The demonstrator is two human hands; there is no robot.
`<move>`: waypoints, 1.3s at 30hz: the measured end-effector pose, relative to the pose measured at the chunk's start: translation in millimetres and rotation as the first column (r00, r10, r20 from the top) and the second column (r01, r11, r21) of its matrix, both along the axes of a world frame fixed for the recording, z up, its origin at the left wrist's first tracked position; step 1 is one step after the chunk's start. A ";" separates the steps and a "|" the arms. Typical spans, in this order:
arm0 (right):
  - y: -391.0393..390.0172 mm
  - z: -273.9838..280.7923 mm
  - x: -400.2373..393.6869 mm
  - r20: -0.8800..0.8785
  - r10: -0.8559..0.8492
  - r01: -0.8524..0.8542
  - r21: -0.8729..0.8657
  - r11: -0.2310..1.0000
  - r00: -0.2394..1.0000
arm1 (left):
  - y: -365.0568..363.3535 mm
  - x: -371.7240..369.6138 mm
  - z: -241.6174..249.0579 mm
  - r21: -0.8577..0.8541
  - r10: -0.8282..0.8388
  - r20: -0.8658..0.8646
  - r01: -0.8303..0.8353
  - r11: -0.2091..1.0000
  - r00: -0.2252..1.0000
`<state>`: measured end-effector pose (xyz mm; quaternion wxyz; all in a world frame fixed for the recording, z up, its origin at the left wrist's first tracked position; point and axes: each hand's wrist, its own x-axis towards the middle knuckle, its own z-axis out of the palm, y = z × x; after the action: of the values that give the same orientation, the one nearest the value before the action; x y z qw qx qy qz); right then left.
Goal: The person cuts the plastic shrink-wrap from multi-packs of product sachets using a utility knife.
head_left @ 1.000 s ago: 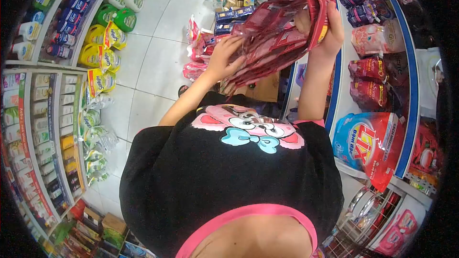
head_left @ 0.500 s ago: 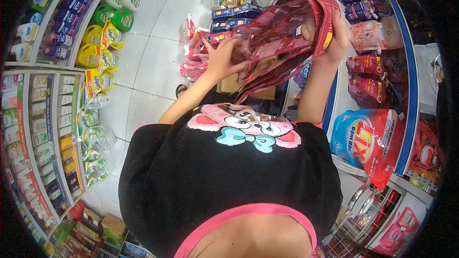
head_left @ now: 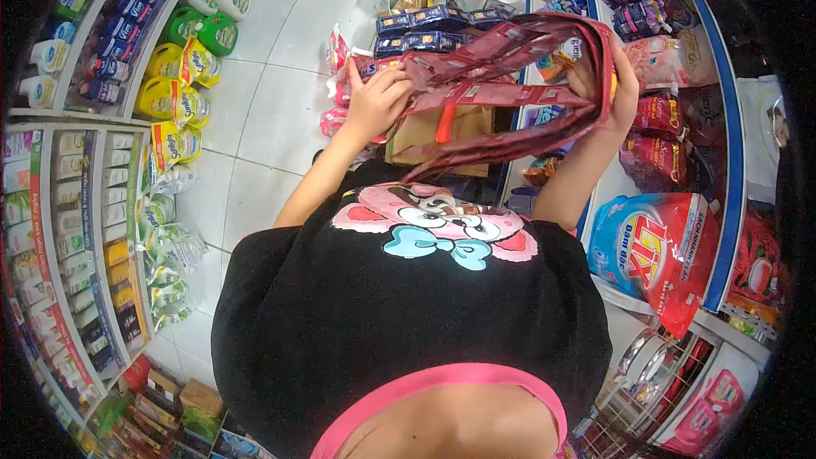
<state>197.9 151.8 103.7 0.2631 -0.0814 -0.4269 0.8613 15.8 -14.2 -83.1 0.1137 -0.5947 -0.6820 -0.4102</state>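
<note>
A long looped bundle of dark red sachet strips stretches between my hands in front of my chest. My right hand is closed round the folded end at the right, with the thumb inside the loop. At the other end, my left hand has its fingers bent over the strips, pinching them. Part of the bundle sags in a lower strand toward my shirt. Beneath it show a cardboard box and an orange-red strip-like item. Dark blue packs lie just beyond the bundle.
Shelves with purple and red pouches rise close on my right, where a Lix detergent bag juts out. On the left, yellow Sunlight bottles and green jugs stand on the tiled floor beside stocked shelves.
The bundle has been lowered slightly and spread into a wider loop. My right hand moved a little right and down; the left hand's fingers, spread before, have closed in on the strips.
</note>
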 end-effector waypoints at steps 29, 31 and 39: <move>-35.1 1.2 117.6 0.196 -0.963 0.828 0.497 0.260 0.184 | 50.3 7.2 -178.0 -0.452 0.337 0.869 0.301 0.840 0.362; -47.8 5.4 120.8 0.264 -0.936 0.823 0.460 0.333 0.231 | 54.5 20.6 -183.4 -0.548 0.287 0.679 0.206 0.810 0.676; -69.4 10.3 112.8 0.225 -0.974 0.936 0.341 0.090 0.011 | 48.5 34.5 -202.5 -0.736 -0.213 -0.087 0.081 0.672 0.973</move>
<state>310.8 82.3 114.0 0.6834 -0.5078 -0.3424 0.3972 50.4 34.3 -285.6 -0.1090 -0.6757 -0.7263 -0.0630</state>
